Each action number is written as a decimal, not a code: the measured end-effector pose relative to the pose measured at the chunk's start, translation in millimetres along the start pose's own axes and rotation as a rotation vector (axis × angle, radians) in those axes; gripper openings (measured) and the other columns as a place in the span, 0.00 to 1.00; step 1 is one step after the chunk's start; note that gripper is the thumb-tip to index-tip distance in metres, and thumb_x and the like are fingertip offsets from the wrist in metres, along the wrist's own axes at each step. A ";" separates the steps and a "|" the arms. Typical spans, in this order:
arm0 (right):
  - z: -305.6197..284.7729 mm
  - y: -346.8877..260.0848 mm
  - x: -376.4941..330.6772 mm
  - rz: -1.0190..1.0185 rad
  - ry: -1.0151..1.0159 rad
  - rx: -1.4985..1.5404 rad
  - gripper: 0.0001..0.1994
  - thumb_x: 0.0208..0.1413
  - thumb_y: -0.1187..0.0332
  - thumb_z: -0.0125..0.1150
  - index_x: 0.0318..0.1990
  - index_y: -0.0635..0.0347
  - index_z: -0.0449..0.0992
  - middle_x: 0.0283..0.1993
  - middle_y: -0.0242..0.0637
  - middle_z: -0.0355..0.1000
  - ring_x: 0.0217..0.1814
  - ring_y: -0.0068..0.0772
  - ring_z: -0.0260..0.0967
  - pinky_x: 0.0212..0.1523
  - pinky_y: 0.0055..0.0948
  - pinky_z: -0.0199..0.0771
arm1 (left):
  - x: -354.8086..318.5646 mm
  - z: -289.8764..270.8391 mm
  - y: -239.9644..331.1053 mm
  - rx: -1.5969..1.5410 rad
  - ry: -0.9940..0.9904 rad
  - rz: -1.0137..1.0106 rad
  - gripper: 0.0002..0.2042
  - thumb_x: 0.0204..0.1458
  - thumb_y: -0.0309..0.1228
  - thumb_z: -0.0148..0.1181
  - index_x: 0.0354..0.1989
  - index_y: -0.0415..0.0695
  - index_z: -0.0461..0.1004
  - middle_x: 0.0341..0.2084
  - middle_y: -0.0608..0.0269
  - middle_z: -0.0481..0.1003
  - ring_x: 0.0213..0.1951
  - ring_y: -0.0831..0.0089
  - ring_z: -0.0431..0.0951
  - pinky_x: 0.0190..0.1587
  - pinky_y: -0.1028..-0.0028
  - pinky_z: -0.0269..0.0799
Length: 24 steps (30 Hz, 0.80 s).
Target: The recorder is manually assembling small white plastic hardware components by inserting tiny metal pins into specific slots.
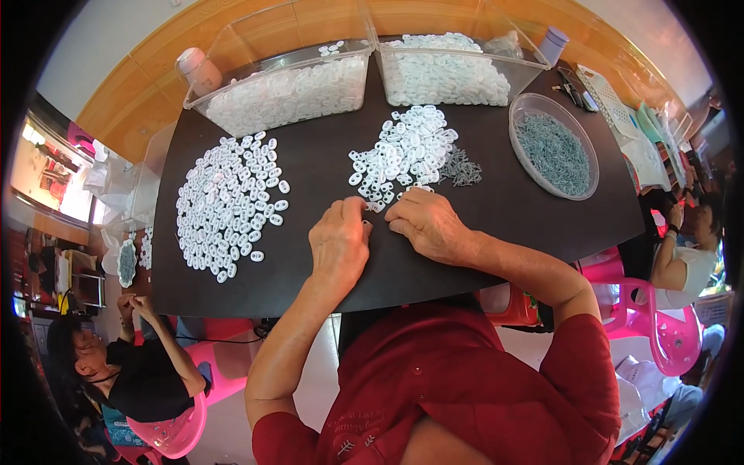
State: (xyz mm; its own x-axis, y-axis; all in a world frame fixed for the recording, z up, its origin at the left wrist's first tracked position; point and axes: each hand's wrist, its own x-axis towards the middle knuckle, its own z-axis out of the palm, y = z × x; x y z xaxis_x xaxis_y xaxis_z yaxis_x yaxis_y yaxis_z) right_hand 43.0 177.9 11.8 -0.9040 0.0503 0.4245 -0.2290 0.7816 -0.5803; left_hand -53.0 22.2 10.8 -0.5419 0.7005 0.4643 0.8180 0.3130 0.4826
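Both my hands are at the near edge of a loose heap of small white oval plastic pieces with holes. My left hand is closed, thumb and fingers pinched, and a tiny whitish bit shows by its fingertips; what it grips is too small to name. Just right of it, my right hand is closed too, its curled fingers hiding anything in them. A small pile of grey screw-like pins lies beside the heap. On the left, many white oval pieces are spread out, showing dark openings.
Two clear plastic bins of white pieces line the back of the dark table. A round clear tub of grey-green pins stands right. A pink bottle and a lilac-capped cup stand behind. People sit at both sides.
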 end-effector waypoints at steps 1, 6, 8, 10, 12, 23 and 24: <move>1.3 0.2 -0.4 0.004 -0.001 0.000 0.02 0.45 0.73 0.58 0.27 0.61 0.73 0.28 0.39 0.68 0.34 0.43 0.67 0.36 0.39 0.67 | 0.6 -2.6 0.7 -0.003 -0.003 -0.001 0.13 0.38 0.19 0.62 0.35 0.39 0.69 0.24 0.58 0.69 0.28 0.61 0.73 0.29 0.65 0.69; 6.3 -5.6 1.5 0.014 -0.011 0.059 0.02 0.45 0.74 0.56 0.27 0.61 0.73 0.28 0.40 0.69 0.35 0.43 0.67 0.35 0.39 0.67 | -6.9 -6.5 2.0 0.087 -0.004 0.044 0.11 0.37 0.20 0.62 0.30 0.41 0.69 0.25 0.57 0.69 0.29 0.60 0.73 0.28 0.64 0.69; 6.3 -6.7 2.2 0.007 -0.028 0.059 0.03 0.46 0.74 0.58 0.29 0.62 0.73 0.29 0.40 0.69 0.35 0.43 0.67 0.35 0.38 0.68 | -10.6 -6.0 4.5 0.106 -0.003 0.040 0.11 0.37 0.19 0.62 0.29 0.41 0.69 0.25 0.56 0.69 0.29 0.59 0.73 0.28 0.64 0.69; 6.3 -7.6 2.0 0.000 -0.044 0.057 0.04 0.46 0.75 0.60 0.31 0.63 0.74 0.30 0.39 0.70 0.34 0.42 0.67 0.35 0.36 0.69 | -13.5 -6.7 5.8 0.125 -0.004 0.039 0.10 0.36 0.19 0.62 0.28 0.41 0.69 0.24 0.56 0.70 0.29 0.59 0.73 0.28 0.64 0.68; 5.2 -8.7 0.2 0.040 -0.041 0.075 0.04 0.48 0.75 0.59 0.32 0.63 0.75 0.30 0.38 0.70 0.34 0.38 0.68 0.35 0.32 0.69 | -15.0 -8.8 7.3 -0.053 0.050 0.000 0.09 0.39 0.18 0.62 0.29 0.39 0.69 0.24 0.56 0.70 0.28 0.62 0.74 0.28 0.68 0.69; -9.4 -35.7 10.0 0.426 -0.201 0.681 0.06 0.55 0.71 0.56 0.33 0.66 0.75 0.28 0.30 0.71 0.31 0.16 0.65 0.32 0.20 0.67 | -16.8 -37.2 28.9 -0.614 -0.052 -0.277 0.17 0.44 0.15 0.61 0.42 0.39 0.67 0.24 0.64 0.70 0.23 0.79 0.70 0.25 0.79 0.68; -10.2 -37.5 10.1 0.426 -0.172 0.674 0.07 0.55 0.70 0.56 0.33 0.66 0.75 0.28 0.30 0.70 0.30 0.16 0.64 0.31 0.19 0.66 | -16.6 -37.7 27.9 -0.701 -0.042 -0.308 0.17 0.44 0.15 0.62 0.43 0.39 0.67 0.24 0.66 0.70 0.23 0.82 0.69 0.26 0.80 0.68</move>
State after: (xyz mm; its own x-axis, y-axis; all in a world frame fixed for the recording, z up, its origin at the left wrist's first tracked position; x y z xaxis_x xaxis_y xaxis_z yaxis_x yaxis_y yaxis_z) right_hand 46.1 155.4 44.9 -0.9928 0.1198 -0.0083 0.0290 0.1723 -0.9846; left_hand -28.5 -4.8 44.5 -0.7065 0.6755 0.2108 0.3099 0.0275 0.9504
